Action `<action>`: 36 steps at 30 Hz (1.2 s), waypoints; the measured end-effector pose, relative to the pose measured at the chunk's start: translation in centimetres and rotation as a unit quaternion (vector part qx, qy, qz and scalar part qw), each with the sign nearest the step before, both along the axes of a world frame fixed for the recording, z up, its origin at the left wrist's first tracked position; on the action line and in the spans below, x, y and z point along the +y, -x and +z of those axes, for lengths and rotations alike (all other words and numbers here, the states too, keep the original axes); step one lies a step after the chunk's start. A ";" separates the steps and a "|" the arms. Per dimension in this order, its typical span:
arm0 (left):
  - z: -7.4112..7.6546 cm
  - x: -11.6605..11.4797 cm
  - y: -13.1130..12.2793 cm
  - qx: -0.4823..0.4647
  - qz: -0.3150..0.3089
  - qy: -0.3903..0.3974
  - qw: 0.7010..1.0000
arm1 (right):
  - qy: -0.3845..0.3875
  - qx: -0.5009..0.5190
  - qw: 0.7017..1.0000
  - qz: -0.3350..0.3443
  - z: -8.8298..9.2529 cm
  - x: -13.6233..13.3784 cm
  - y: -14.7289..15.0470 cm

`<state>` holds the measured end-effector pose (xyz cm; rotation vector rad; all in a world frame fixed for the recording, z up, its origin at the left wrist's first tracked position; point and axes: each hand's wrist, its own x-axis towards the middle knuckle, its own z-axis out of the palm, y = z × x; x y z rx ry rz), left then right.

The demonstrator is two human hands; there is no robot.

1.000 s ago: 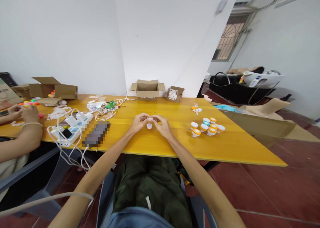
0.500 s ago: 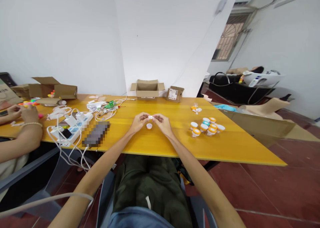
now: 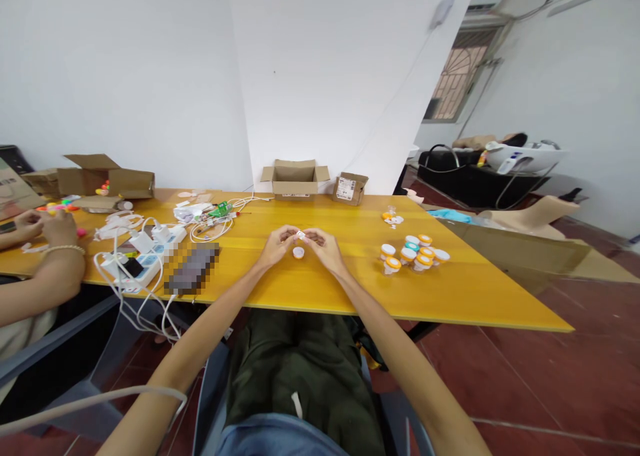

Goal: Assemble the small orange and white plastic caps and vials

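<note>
A white part (image 3: 301,235) is pinched between the fingertips of the left hand (image 3: 278,245) and the right hand (image 3: 325,247), mid-frame. Just below it, a cap (image 3: 299,252) is set on the table (image 3: 300,289). Because so little can be gripped, a slip could be caused by uneven pressure, and the cap could be knocked. The capped pieces (image 3: 408,255), right of centre, seem safely distant.

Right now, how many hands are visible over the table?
4. The wearer's left hand and right hand hold a small white piece in the centre; a neighbour's braceleted hand and other hand are far left. No others show.
</note>
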<state>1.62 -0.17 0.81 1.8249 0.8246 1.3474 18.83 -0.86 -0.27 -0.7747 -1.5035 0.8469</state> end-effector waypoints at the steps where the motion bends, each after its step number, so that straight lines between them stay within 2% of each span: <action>1: 0.0 0.0 0.0 -0.003 -0.002 0.000 1.000 | 0.001 0.002 1.000 0.003 0.1 -0.1 0.0; 16: -0.4 0.5 0.1 0.020 -0.019 -0.002 1.000 | 0.011 0.014 0.999 0.039 -0.2 0.1 0.1; 36: -0.3 0.1 -0.1 0.029 -0.011 -0.024 0.999 | -0.009 -0.003 1.000 0.024 -0.1 -0.4 0.2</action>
